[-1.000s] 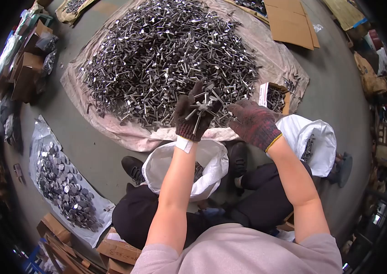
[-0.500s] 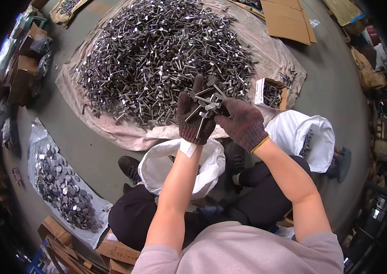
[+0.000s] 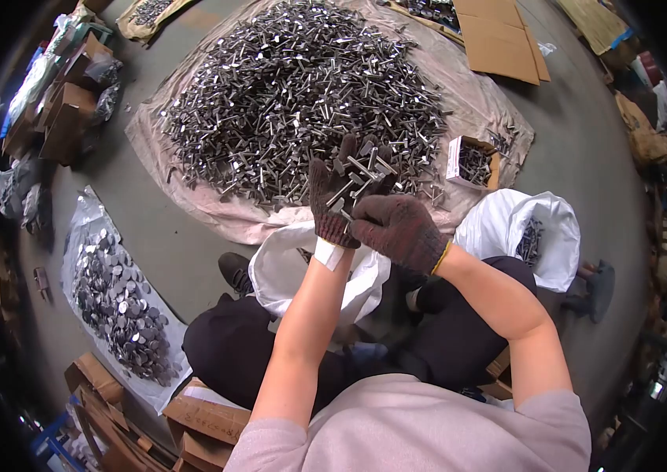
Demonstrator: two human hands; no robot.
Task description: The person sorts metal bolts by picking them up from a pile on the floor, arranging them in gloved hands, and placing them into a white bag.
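Note:
My left hand [image 3: 335, 197], in a dark knit glove, is palm up and bears several metal pieces [image 3: 362, 175] with flat heads and short stems. Its fingers curl loosely around them. My right hand [image 3: 401, 230], gloved in dark red and black, is pinched at the heel of my left palm, against a piece there; its fingertips are partly hidden. Beyond both hands a large heap of similar metal pieces [image 3: 294, 94] lies on a pinkish cloth [image 3: 162, 177]. Below my left hand stands an open white sack [image 3: 270, 271].
Another white sack [image 3: 557, 244] with metal pieces lies at the right, near a small box [image 3: 454, 163] of pieces. Metal discs [image 3: 125, 307] lie on a plastic sheet [image 3: 85, 206] at the left. Flat cardboard [image 3: 498, 39] is at the top; a carton [image 3: 206, 417] is at the bottom.
My right hand has come in from the right and moved down to the heel of my left palm, its fingers closing. The pieces in my left hand have shifted.

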